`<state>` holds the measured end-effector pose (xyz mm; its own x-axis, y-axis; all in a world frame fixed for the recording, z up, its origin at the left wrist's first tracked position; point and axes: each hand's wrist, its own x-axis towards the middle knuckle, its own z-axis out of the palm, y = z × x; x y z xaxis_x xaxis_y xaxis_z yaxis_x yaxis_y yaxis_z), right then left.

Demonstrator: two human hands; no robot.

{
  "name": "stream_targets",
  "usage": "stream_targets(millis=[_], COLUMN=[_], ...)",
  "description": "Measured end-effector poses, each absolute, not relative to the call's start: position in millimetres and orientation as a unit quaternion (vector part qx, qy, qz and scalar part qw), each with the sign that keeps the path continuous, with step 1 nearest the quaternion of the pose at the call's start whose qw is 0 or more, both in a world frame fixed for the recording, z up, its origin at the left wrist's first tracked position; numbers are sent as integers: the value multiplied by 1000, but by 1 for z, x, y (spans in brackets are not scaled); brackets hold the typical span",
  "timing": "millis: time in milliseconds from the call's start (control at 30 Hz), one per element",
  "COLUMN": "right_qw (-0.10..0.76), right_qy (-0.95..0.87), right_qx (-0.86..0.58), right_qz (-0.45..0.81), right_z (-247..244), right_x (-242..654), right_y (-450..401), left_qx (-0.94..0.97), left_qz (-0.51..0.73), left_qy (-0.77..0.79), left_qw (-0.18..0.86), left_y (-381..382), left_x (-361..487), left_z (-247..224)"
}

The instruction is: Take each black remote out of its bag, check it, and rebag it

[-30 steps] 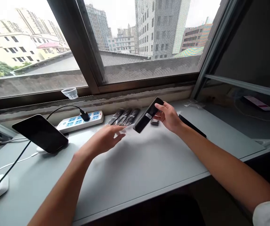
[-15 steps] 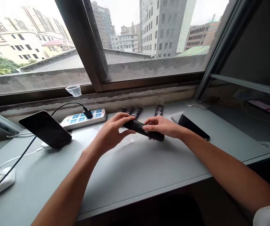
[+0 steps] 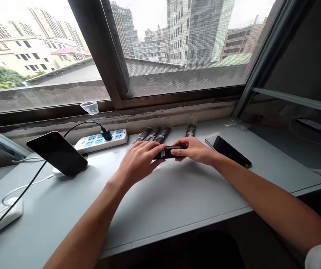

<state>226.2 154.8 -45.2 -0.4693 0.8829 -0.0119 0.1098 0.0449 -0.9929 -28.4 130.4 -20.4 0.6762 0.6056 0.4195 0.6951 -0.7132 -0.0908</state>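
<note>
A: What's between the hands?
B: A slim black object point(image 3: 169, 152), lying roughly level, with a small pale label point(image 3: 162, 153) facing this way beside the left fingertips.

A: How is it gripped?
B: From both ends. The left hand point(image 3: 139, 158) has its fingers over the top and its thumb below; the right hand point(image 3: 196, 150) pinches the other end, thumb on the near face. Both are closed on it. Whether it touches the desk point(image 3: 155, 209) underneath, I can't tell.

A: What lies just past the grip?
B: Three dark packets in clear wrapping point(image 3: 153, 134), side by side behind the left hand. Another wrapped packet point(image 3: 191, 130) lies apart from those, behind the right hand.

A: And to the right of the grip?
B: A flat black device with a glossy face point(image 3: 230, 150), near the right wrist. Some crumpled clear plastic point(image 3: 236, 123) sits farther back.

A: To the left?
B: A white power strip point(image 3: 96, 142) with a black plug point(image 3: 106, 135) in it, beyond the left hand. Farther left, a dark tablet point(image 3: 56, 153) leans back, and behind the strip there's a clear cup point(image 3: 90, 107) by the window frame point(image 3: 112, 87).
</note>
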Motion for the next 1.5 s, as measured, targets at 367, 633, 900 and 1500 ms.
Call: stream_targets(millis=[367, 633, 900, 1500], right_qw=[388, 470, 499, 468], right_qy=[-711, -696, -697, -758], right_qx=[-448, -363, -314, -310], right_qz=[379, 404, 407, 331], right_z=[-43, -52, -54, -63], right_x=[241, 249, 244, 251], right_y=[160, 170, 171, 180], left_qx=[-870, -852, -858, -862], left_qz=[-169, -197, -207, -203], left_qy=[-449, -474, -463, -459], left_qw=[118, 101, 81, 72], left_y=[135, 146, 145, 146], left_x=[-49, -73, -71, -70], left_z=[-14, -12, -13, -16])
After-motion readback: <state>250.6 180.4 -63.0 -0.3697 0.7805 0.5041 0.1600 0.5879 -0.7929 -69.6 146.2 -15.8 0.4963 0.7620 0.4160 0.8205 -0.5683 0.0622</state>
